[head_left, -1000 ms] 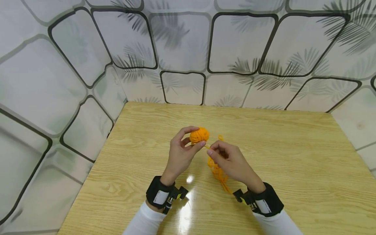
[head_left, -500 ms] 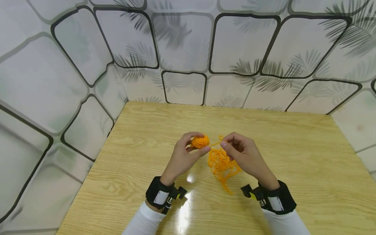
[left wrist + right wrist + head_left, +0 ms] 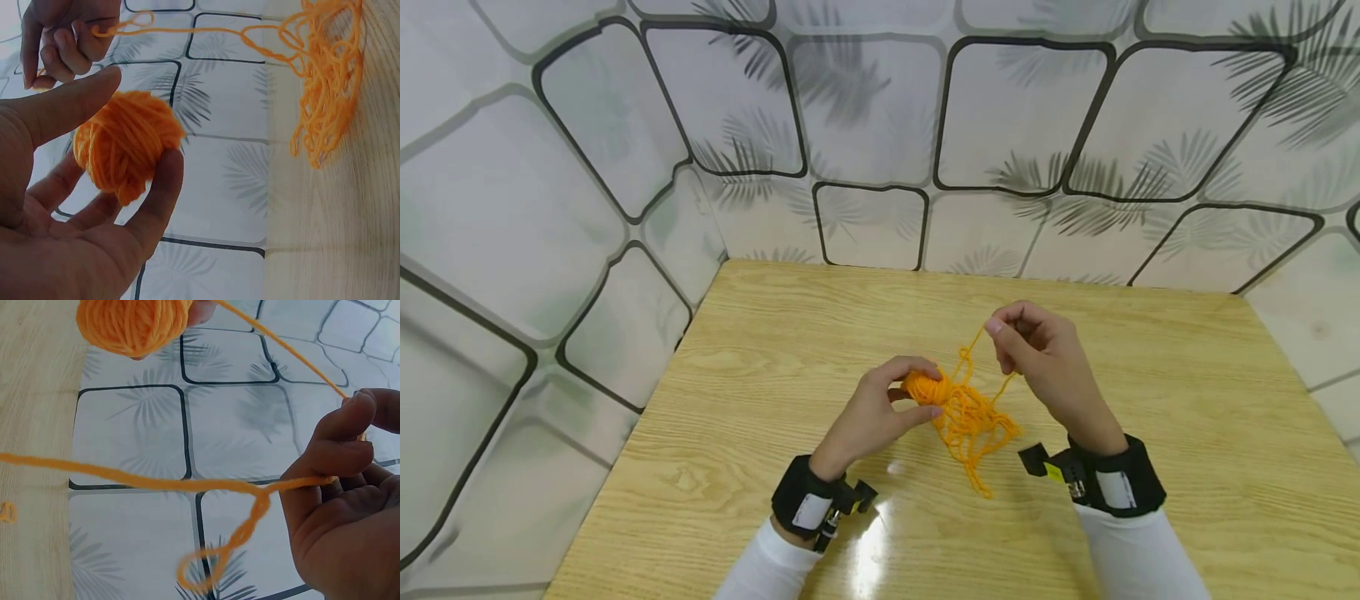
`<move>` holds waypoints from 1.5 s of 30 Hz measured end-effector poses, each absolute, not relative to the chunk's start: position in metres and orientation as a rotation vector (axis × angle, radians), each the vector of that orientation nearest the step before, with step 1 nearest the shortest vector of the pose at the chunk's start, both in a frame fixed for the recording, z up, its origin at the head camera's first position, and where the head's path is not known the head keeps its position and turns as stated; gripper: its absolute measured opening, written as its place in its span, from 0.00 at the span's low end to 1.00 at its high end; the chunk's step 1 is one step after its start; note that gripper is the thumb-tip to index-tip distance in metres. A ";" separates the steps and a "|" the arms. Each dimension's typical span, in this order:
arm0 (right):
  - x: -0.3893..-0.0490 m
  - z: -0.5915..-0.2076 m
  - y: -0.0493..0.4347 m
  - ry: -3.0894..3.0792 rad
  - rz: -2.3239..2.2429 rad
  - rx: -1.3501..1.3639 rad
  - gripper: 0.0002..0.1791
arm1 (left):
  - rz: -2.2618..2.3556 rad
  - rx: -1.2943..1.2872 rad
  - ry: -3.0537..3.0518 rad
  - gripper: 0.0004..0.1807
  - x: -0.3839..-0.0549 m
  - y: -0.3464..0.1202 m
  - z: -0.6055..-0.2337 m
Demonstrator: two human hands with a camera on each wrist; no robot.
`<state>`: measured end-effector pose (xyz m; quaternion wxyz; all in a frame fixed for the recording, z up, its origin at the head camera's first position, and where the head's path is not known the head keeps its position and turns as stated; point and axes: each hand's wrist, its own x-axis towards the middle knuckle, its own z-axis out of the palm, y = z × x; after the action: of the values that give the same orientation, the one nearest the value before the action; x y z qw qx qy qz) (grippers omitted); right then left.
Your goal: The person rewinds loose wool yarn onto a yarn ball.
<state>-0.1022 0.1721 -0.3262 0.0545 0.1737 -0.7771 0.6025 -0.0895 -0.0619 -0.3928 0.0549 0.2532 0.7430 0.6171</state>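
A small ball of orange yarn sits between the thumb and fingers of my left hand, held above the table. My right hand, raised to the right of the ball, pinches the strand of yarn that runs taut from it. A second length of yarn passes through the curled right fingers and carries a small twisted loop. Below the hands, a loose tangle of the same yarn lies on the table; the ball overlaps its upper left part in the head view.
The wood-grain table reaches back to a wall with a stone-outline and leaf pattern. Black wrist bands with small cameras sit on both wrists, over white sleeves. Light reflects off the table near the left forearm.
My right hand has moved up and right, away from the ball, drawing the strand out longer. My left hand has lowered slightly and shifted right with the ball. More of the tangle shows.
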 end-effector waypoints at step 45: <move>-0.076 -0.378 0.133 -2.662 1.672 0.770 0.07 | 2.313 0.363 2.377 0.21 -0.105 -0.058 -0.396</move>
<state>-0.0761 0.1327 -0.3776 -0.0472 0.2376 -0.8216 0.5160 -0.1053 -0.0584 -0.3961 -0.0971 0.1084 0.7091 0.6900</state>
